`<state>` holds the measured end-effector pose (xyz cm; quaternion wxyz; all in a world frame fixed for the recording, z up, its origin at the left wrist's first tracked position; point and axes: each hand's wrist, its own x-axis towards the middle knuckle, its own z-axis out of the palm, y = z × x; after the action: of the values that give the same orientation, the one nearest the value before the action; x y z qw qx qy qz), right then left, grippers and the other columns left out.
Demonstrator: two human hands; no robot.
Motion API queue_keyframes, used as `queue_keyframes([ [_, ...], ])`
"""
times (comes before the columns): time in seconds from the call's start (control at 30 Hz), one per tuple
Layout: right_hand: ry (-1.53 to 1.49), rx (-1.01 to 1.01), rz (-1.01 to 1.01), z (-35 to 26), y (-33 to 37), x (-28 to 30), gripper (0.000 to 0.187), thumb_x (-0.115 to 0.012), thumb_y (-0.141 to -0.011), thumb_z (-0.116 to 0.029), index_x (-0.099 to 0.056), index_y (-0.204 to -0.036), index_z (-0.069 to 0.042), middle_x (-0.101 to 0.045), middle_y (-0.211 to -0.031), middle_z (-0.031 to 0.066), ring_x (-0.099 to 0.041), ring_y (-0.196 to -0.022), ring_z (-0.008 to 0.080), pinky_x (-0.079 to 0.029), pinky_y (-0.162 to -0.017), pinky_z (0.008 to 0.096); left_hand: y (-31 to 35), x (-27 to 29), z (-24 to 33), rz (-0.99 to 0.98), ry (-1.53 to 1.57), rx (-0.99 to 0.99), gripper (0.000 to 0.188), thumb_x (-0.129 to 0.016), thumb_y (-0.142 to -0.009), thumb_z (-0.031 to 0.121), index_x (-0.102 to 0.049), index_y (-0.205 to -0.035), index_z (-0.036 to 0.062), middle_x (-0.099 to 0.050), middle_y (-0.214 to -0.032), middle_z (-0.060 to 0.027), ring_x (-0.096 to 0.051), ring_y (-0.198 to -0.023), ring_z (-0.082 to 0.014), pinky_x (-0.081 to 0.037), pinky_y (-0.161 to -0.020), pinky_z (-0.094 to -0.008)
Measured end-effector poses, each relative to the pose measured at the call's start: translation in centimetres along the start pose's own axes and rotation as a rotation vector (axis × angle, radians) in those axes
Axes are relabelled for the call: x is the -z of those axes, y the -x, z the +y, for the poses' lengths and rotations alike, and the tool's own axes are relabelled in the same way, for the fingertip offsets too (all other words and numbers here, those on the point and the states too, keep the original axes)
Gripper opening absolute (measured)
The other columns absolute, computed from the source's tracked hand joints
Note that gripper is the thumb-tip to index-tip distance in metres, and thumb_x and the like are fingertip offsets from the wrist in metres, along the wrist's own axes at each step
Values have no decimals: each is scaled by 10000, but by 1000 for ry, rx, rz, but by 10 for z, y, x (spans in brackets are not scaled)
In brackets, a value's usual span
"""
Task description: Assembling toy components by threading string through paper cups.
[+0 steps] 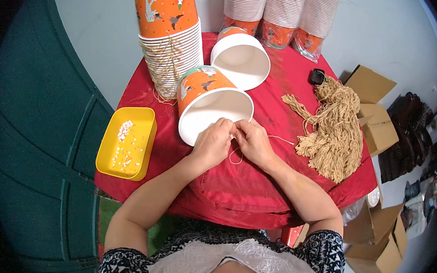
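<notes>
An orange paper bucket [205, 85] with a white inside lies on its side, its mouth tilted towards me. At the near part of its rim my left hand [213, 144] and my right hand [254, 143] meet, fingertips pinched together. Between them runs a thin beige cord [281, 139]; one end trails to the right and a small loop hangs below the fingers. Both hands are closed on this cord, though the fingers hide just where it passes the rim. A second such bucket [241, 64] lies behind, its mouth also facing me.
On the red-covered table [217, 187], a yellow tray [151, 146] with small white and orange pieces stands left. A tall bucket stack [172, 53] draped with cords rises behind it. Bundled cords [332, 128] lie right. Wrapped bucket stacks [283, 10] stand at the back; cardboard boxes [380, 130] are beyond the right edge.
</notes>
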<state>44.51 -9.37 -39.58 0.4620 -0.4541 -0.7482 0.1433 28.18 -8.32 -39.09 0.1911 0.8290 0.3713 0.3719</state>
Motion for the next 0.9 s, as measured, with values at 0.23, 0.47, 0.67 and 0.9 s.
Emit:
queue_keyframes([
  [0.23, -4, -11, -2, 1, 1, 2, 80, -629, -871, -9, -648, -940, 26, -640, -878, 225, -644, -829, 380, -514, -725, 427, 2, -4, -1, 36, -251, -116, 144, -569, -823, -4, -526, -958, 20, -571, -911, -171, -613, -827, -372, -517, -719, -453],
  [0.47, -6, -16, 0, 1, 1, 0, 94, -634, -876, -17, -660, -956, 26, -649, -888, 224, -654, -821, 378, -520, -721, 424, 4, -8, -7, 46, -422, -133, 115, -579, -803, 12, -543, -911, -4, -581, -874, -188, -644, -764, -343, -549, -669, -422],
  [0.67, -30, -17, -7, 0, 0, 2, 115, -635, -857, -25, -666, -948, 39, -649, -910, 247, -643, -865, 412, -526, -750, 461, 4, -12, -11, 98, -335, -101, 125, -620, -842, 16, -524, -901, -38, -593, -817, -205, -635, -728, -374, -533, -638, -429],
  [0.9, -42, -54, -44, 5, 1, 5, 186, -590, -889, -31, -668, -1046, 33, -654, -982, 263, -643, -934, 415, -519, -800, 467, 5, -11, -13, 94, -259, -135, 145, -627, -858, 37, -507, -910, -24, -604, -815, -193, -647, -724, -367, -535, -640, -425],
])
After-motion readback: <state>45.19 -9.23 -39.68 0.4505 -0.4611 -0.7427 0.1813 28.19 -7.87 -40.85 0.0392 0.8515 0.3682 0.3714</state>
